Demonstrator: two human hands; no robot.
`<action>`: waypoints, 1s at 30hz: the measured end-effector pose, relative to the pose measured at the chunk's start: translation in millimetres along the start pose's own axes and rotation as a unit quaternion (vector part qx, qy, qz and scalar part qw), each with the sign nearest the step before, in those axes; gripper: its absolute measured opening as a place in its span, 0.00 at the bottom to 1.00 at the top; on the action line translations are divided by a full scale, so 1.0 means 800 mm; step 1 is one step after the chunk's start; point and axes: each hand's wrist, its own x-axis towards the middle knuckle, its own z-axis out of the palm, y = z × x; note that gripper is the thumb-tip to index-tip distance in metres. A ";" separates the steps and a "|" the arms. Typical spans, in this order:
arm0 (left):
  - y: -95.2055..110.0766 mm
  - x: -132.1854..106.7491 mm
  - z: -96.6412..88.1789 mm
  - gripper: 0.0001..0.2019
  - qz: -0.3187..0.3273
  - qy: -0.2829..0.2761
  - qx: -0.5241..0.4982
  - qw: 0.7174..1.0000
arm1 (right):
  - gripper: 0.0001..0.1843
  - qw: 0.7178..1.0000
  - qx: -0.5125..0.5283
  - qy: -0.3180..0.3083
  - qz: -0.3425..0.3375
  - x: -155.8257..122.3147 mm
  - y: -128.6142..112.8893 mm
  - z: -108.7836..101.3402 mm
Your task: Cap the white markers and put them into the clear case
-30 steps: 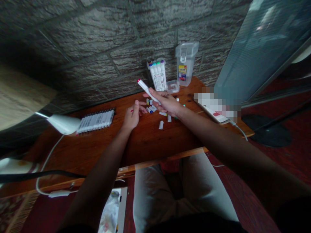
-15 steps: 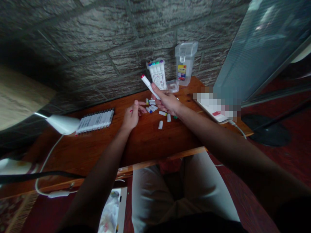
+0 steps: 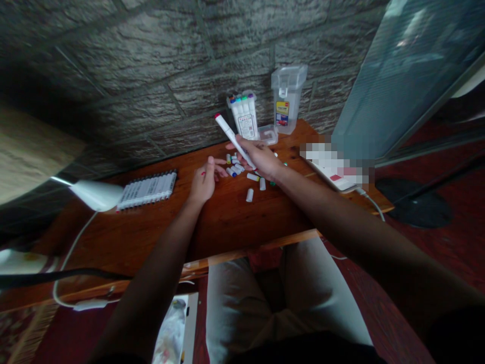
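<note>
My right hand (image 3: 261,157) grips a white marker (image 3: 231,137) with a red end, tilted up and to the left over the wooden table (image 3: 227,217). My left hand (image 3: 203,181) hovers beside it with the fingers curled, pinching something small and red that I cannot name. Several loose white marker caps (image 3: 250,194) with coloured tips lie scattered under and between both hands.
A clear box of markers (image 3: 242,115) and an open clear case (image 3: 287,96) stand by the stone wall, a small lid (image 3: 267,134) between them. A flat row of markers (image 3: 147,189) lies left. A white lamp (image 3: 96,195) and cable sit at the left; a phone (image 3: 341,179) at the right.
My right hand has swung the marker slightly, its red end rising and drifting left. My left hand has stayed almost in place.
</note>
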 end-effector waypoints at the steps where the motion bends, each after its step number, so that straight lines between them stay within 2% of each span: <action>1: 0.000 0.000 0.000 0.37 0.002 -0.001 0.000 1.000 | 0.28 1.000 0.000 -0.005 0.000 0.000 0.001 0.000; 5: 0.004 0.000 0.002 0.37 0.002 -0.001 0.000 1.000 | 0.26 0.999 -0.001 -0.031 0.017 -0.001 0.003 0.002; 10: 0.006 0.000 0.003 0.38 -0.005 0.004 -0.001 1.000 | 0.23 0.999 -0.013 -0.015 0.032 -0.005 0.000 0.003; 13: 0.005 -0.001 0.002 0.37 -0.001 0.004 0.002 1.000 | 0.23 0.998 -0.022 -0.034 0.041 -0.005 0.000 0.000; 20: 0.003 -0.001 0.002 0.37 0.004 0.001 0.001 1.000 | 0.21 0.996 -0.047 -0.074 0.024 -0.006 0.007 -0.001; 26: 0.003 -0.001 0.001 0.37 0.010 -0.005 0.005 1.000 | 0.26 0.997 -0.053 -0.044 0.031 -0.006 0.001 0.003; 30: 0.002 0.000 0.001 0.37 0.007 -0.004 0.003 1.000 | 0.25 0.997 -0.051 -0.053 0.011 -0.007 0.000 0.005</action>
